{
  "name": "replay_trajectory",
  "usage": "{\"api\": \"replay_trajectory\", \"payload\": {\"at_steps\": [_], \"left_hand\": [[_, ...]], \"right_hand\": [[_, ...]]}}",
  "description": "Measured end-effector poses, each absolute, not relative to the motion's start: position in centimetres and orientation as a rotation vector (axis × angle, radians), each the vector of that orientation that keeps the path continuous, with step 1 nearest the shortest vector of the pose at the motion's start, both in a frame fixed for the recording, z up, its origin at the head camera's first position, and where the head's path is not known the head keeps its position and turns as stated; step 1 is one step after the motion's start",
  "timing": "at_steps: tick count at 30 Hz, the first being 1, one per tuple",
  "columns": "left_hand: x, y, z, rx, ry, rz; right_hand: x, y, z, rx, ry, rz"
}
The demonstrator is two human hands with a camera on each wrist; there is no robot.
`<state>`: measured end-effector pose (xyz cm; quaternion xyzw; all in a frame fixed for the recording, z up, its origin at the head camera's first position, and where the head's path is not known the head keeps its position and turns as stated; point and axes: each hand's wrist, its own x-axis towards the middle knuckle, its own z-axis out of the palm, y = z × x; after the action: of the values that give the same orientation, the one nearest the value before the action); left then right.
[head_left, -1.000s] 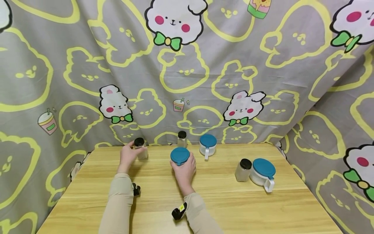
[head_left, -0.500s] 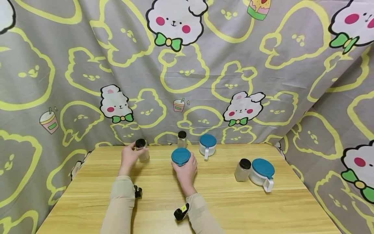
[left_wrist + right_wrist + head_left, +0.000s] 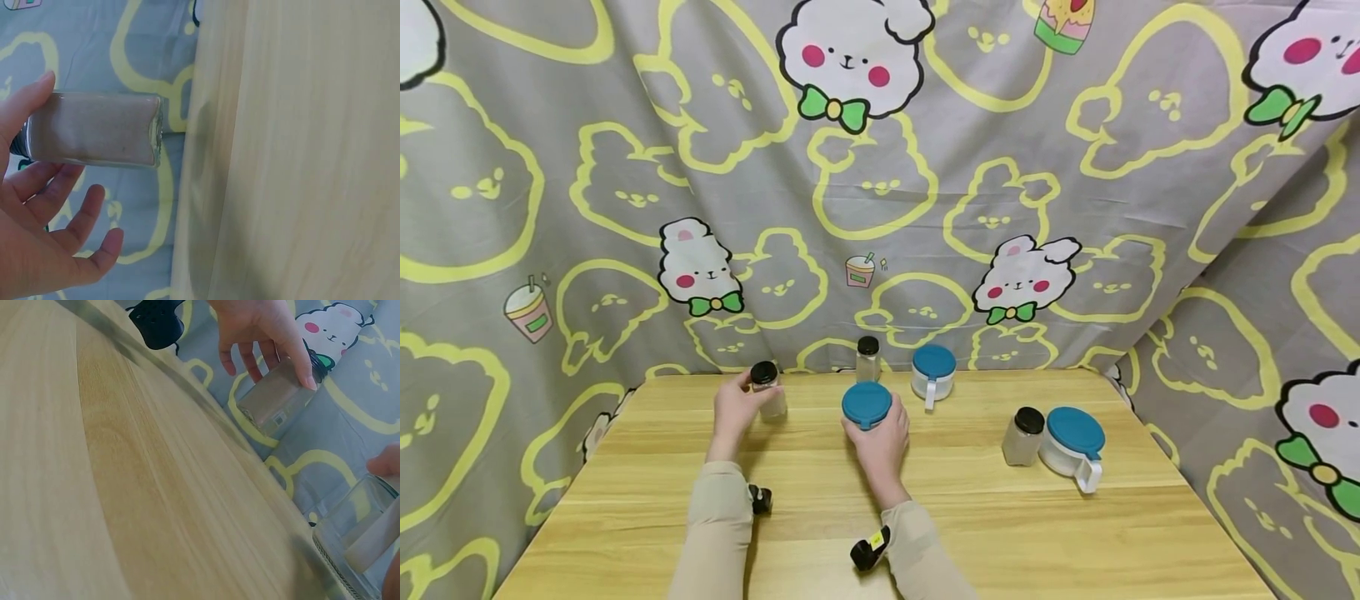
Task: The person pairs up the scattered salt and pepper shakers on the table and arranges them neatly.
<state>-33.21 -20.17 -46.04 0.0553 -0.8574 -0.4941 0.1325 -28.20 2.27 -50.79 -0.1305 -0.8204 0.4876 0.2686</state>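
Note:
My left hand [image 3: 735, 408] pinches a glass spice jar [image 3: 94, 129] with a black lid between thumb and fingers. Brownish-grey powder fills most of it, and in the left wrist view its base hangs clear of the tabletop. To the right, my right hand [image 3: 883, 437] grips a clear glass jar [image 3: 340, 540] under its blue lid [image 3: 867, 404]. That jar looks see-through in the right wrist view; whether its base touches the table I cannot tell. Just behind it stands another black-lidded jar [image 3: 868, 362].
A blue-lidded pot with a white handle [image 3: 933, 375] stands at the table's back edge. Farther right, a black-lidded jar [image 3: 1023, 437] sits beside a larger blue-lidded pot [image 3: 1071, 442]. A patterned curtain [image 3: 880, 200] hangs behind the wooden table [image 3: 1045, 542].
Both hands have shifted slightly toward me and to the right, each with its jar. The jars and pots on the table stay in place.

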Motion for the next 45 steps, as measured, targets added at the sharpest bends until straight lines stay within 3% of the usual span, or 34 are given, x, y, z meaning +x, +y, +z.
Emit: {"api": "replay_trajectory", "payload": {"at_steps": [45], "left_hand": [[-29.5, -16.3, -46.2, 0.168, -2.445, -1.479]], "right_hand": [[-27.1, 4.4, -50.6, -0.308, -2.166, 1.434]]}}
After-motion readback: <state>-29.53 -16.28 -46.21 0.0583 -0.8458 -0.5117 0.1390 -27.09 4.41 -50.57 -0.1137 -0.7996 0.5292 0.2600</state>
